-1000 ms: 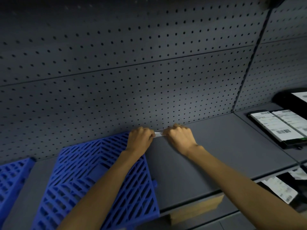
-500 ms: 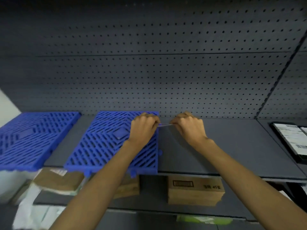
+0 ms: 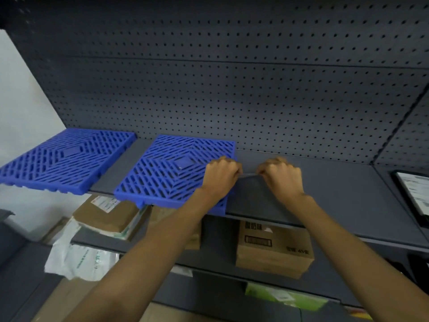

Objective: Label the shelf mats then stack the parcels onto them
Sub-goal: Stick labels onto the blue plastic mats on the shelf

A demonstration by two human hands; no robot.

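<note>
My forearms: both reach up from the bottom edge and converge over the grey shelf (image 3: pixel 336 196), crossing in front of the lower shelf.
My left hand (image 3: pixel 220 175): knuckles up, fingers curled under, resting over the right edge of the nearer blue mat (image 3: pixel 171 175); thumb and fingertips pinch one end of the label strip (image 3: pixel 248 175).
My right hand (image 3: pixel 282 176): same curled pose, over bare shelf just right of the mat, pinching the strip's other end.
Grip: both narrow, a fingertip pinch on the strip, which spans the short gap between my hands.
Label strip: thin and pale, seen almost edge-on; it looks like a sticker being held taut, though I cannot read any print on it.
Nearer blue mat: lies flat on the shelf, its front edge overhanging; my left wrist hides its right front corner.
Parcels: beneath, on the lower shelf, a cardboard box (image 3: pixel 274 249) between my forearms, a brown parcel (image 3: pixel 104 216) to the left with a white poly bag (image 3: pixel 79 261) below it, and a green packet (image 3: pixel 285 296) lower right.
Second blue mat (image 3: pixel 67 159): further left on the same shelf, apart from the first.
Black tray (image 3: pixel 399 189): at the right edge, holding printed sheets.
Pegboard (image 3: pixel 232 96): dark perforated back wall behind everything.
</note>
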